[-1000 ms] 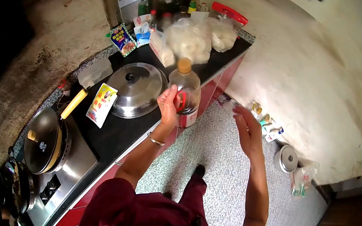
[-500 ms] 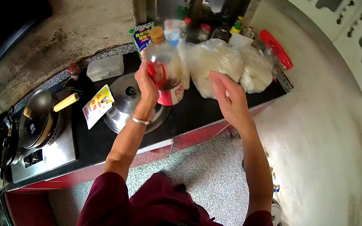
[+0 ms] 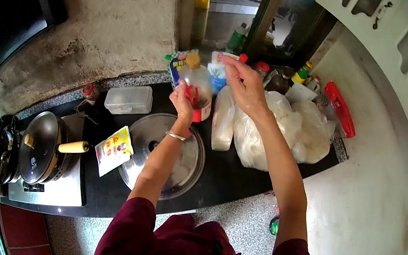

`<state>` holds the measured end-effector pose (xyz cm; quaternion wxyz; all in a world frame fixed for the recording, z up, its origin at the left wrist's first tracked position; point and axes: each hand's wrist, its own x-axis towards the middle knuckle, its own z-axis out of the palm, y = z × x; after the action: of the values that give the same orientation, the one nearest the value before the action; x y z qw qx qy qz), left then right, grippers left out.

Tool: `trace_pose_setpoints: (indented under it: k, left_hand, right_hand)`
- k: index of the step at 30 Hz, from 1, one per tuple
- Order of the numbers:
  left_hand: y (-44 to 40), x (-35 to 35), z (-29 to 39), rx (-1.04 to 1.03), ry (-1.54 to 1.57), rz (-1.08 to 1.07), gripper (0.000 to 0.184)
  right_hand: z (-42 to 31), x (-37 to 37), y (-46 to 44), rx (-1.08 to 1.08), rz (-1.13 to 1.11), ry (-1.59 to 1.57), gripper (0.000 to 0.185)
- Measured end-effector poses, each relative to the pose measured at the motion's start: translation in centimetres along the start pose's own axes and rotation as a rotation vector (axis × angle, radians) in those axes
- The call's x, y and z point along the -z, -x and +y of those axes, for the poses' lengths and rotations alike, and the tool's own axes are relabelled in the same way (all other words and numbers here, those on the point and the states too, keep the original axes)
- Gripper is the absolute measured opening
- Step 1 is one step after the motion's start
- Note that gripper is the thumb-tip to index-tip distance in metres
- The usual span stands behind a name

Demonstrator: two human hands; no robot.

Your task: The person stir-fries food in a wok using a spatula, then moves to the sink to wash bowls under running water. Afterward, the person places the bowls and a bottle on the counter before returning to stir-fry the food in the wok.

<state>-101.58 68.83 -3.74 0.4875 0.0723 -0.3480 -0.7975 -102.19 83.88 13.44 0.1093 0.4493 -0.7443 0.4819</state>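
My left hand [image 3: 182, 104] is closed around the red handle of a big clear plastic bottle [image 3: 200, 80] with a tan cap and a red-and-white label. The bottle is upright at the back of the counter, beside a blue-and-green packet [image 3: 176, 67]. My right hand [image 3: 248, 93] reaches over the counter with fingers stretched and thumb apart, holding nothing that I can see. Just behind its fingertips stands a white-and-blue bag [image 3: 216, 78]. Under the right forearm lie a long plastic-wrapped pack [image 3: 223, 122] and a bulging clear plastic bag [image 3: 255, 143].
A round metal lid [image 3: 188, 165] lies on the black counter, with a yellow-and-white packet [image 3: 115, 151] at its edge. Further left are a clear plastic box [image 3: 129, 99] and a lidded pan [image 3: 39, 147] on the stove. Jars and bottles line the window, including a red-lidded jar [image 3: 262, 68].
My left hand has carried the bottle back toward the window side of the counter. My right hand has moved from the plastic bags toward the white-and-blue bag. The camera view has shifted.
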Motion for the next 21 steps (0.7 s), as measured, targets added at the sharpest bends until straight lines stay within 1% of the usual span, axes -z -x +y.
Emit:
trace_pose_setpoints:
  k: [1, 2, 4, 6, 7, 8, 9, 10, 11, 12, 13, 14, 15, 16, 17, 18, 20, 21]
  left_hand:
    - [0.6, -0.6, 0.9, 0.01, -0.03, -0.018, 0.043]
    - [0.7, -0.3, 0.0, 0.024, -0.142, 0.011, 0.043]
    - [0.7, 0.4, -0.9, 0.055, -0.054, -0.081, 0.04]
    - [1.2, -0.7, -2.2, -0.026, -0.215, -0.006, 0.038]
    - [1.3, -0.1, -2.0, 0.056, -0.141, -0.069, 0.03]
    - [0.3, -0.1, -2.9, 0.041, -0.146, -0.058, 0.03]
    - [0.1, 0.0, -3.7, 0.03, -0.184, -0.034, 0.031]
    - [0.7, -0.5, -3.5, 0.023, -0.212, -0.02, 0.031]
    - [0.4, -0.3, -3.6, 0.016, -0.148, -0.086, 0.032]
    - [0.5, -0.8, -3.9, 0.03, -0.171, -0.038, 0.032]
    - [1.3, -1.6, -3.3, 0.047, -0.163, -0.04, 0.033]
    - [0.7, -1.8, -3.3, 0.045, -0.166, -0.031, 0.035]
    - [0.5, -1.7, -3.4, 0.037, -0.215, -0.026, 0.035]
    - [0.6, -2.1, -3.2, 0.01, -0.196, -0.031, 0.035]
    - [0.3, -1.8, -3.5, 0.002, -0.228, -0.026, 0.035]
    - [0.5, -1.7, -3.8, 0.001, -0.255, -0.023, 0.035]
    - [0.4, -1.7, -4.0, 0.024, -0.244, -0.025, 0.035]
    - [0.6, -1.9, -4.0, 0.034, -0.215, -0.005, 0.033]
  right_hand:
    - [0.1, -0.3, 0.0, -0.001, -0.001, -0.001, 0.031]
    - [1.2, -0.7, -1.8, 0.027, 0.011, 0.016, 0.031]
    - [1.9, -1.5, -2.8, 0.049, 0.026, 0.042, 0.03]
    - [3.6, -3.2, -5.7, 0.066, -0.019, 0.033, 0.03]
    - [3.4, -3.7, -6.2, 0.082, -0.037, 0.085, 0.03]
    - [4.1, -4.7, -7.9, 0.111, -0.064, 0.126, 0.03]
    - [4.7, -5.3, -9.3, 0.109, -0.16, 0.109, 0.032]
    - [4.8, -5.7, -10.0, 0.109, -0.16, 0.109, 0.032]
    - [5.9, -6.7, -11.5, 0.05, -0.298, 0.172, 0.033]
    - [6.7, -7.3, -12.4, -0.013, -0.436, 0.243, 0.036]
    - [6.9, -7.6, -12.3, 0.003, -0.396, 0.206, 0.041]
    - [7.9, -8.5, -13.4, 0.019, -0.403, 0.189, 0.041]
    - [8.8, -9.1, -14.0, 0.038, -0.52, 0.239, 0.042]
    - [9.2, -9.4, -13.9, 0.051, -0.628, 0.3, 0.044]
    - [10.8, -10.3, -13.5, 0.025, -0.695, 0.261, 0.049]
    - [12.2, -10.9, -13.6, 0.03, -0.708, 0.251, 0.049]
    - [11.7, -10.8, -13.6, 0.044, -0.68, 0.064, 0.051]
    - [11.5, -10.2, -13.9, -0.022, -0.759, 0.104, 0.054]
